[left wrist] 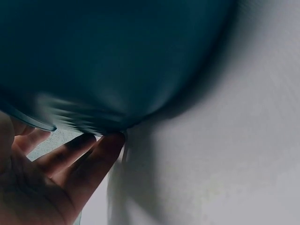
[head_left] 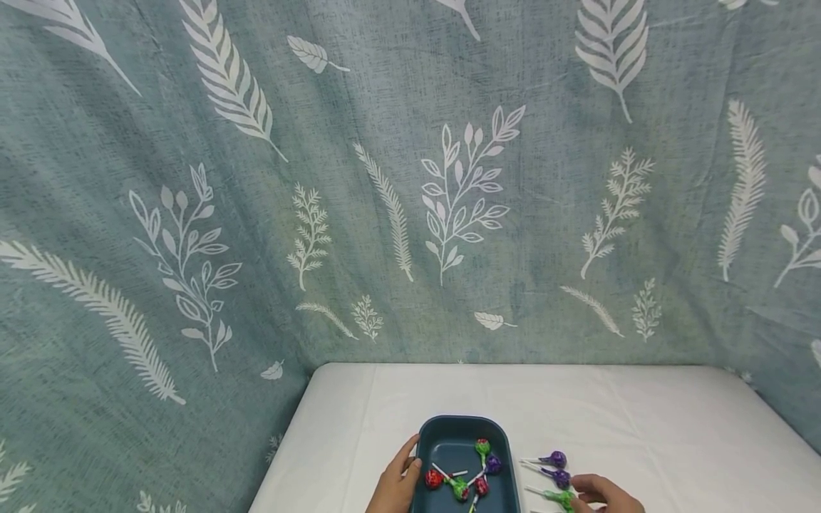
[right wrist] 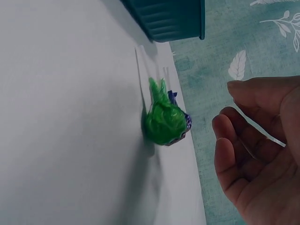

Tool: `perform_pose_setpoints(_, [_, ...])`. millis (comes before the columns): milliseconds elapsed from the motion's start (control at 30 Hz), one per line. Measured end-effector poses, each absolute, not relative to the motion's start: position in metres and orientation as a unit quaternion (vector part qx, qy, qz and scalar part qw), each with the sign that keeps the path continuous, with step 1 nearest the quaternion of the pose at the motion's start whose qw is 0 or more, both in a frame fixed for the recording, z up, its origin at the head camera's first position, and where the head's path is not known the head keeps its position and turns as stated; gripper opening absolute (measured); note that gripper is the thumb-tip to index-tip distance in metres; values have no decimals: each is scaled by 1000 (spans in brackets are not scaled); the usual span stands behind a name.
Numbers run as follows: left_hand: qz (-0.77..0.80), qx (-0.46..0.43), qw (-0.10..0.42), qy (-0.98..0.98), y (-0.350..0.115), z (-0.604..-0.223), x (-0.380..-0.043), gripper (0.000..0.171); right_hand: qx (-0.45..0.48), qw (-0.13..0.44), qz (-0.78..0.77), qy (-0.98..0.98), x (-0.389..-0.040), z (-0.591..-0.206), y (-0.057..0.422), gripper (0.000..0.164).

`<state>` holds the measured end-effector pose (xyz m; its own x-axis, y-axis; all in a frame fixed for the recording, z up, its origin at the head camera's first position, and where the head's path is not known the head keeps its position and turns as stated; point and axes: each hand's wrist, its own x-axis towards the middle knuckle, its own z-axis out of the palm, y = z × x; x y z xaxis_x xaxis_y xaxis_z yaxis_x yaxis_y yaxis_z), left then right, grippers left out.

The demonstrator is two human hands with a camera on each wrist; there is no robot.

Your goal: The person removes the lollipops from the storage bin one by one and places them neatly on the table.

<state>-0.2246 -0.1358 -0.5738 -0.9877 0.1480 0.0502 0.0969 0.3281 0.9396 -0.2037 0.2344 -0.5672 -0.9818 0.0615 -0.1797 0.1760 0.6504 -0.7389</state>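
Note:
A dark blue tray (head_left: 462, 426) holds several wrapped lollipops, among them a red one (head_left: 434, 479), a green one (head_left: 460, 489) and a purple one (head_left: 493, 464). My left hand (head_left: 395, 483) rests against its left side; the left wrist view shows straight fingers (left wrist: 101, 157) touching the outer wall. To the tray's right lie two purple lollipops (head_left: 556, 459) and a green lollipop (head_left: 564, 499), sticks toward the tray. My right hand (head_left: 606, 495) is beside the green one. In the right wrist view its fingers are loosely bent, holding nothing, apart from the green lollipop (right wrist: 165, 124).
A white cloth (head_left: 641, 420) covers the table. Behind and to the left hangs a green-blue curtain (head_left: 385, 214) with pale leaf prints. At the head view's bottom edge, part of another white stick (head_left: 541, 511) shows below the green lollipop.

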Motion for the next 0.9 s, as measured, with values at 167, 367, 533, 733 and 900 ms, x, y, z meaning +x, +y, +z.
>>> perform_pose_setpoints(167, [574,79,21,815,-136,-573,-224,48,50,29,-408,911,-203,-552,218,34])
perform_pose_setpoints(367, [580,74,31,810,-136,-575,-226,48,34,-37,-418,907,-200,-537,199,25])
perform_pose_setpoints(533, [578,72,29,812,-136,-577,-227,48,8,-68,-431,900,-200,-526,186,22])
perform_pose_setpoints(733, [577,73,24,813,-136,-578,-227,48,-8,-67,-446,892,-204,-519,171,19])
perform_pose_setpoints(900, [579,70,19,812,-136,-577,-226,48,-8,-50,-455,889,-210,-514,160,19])
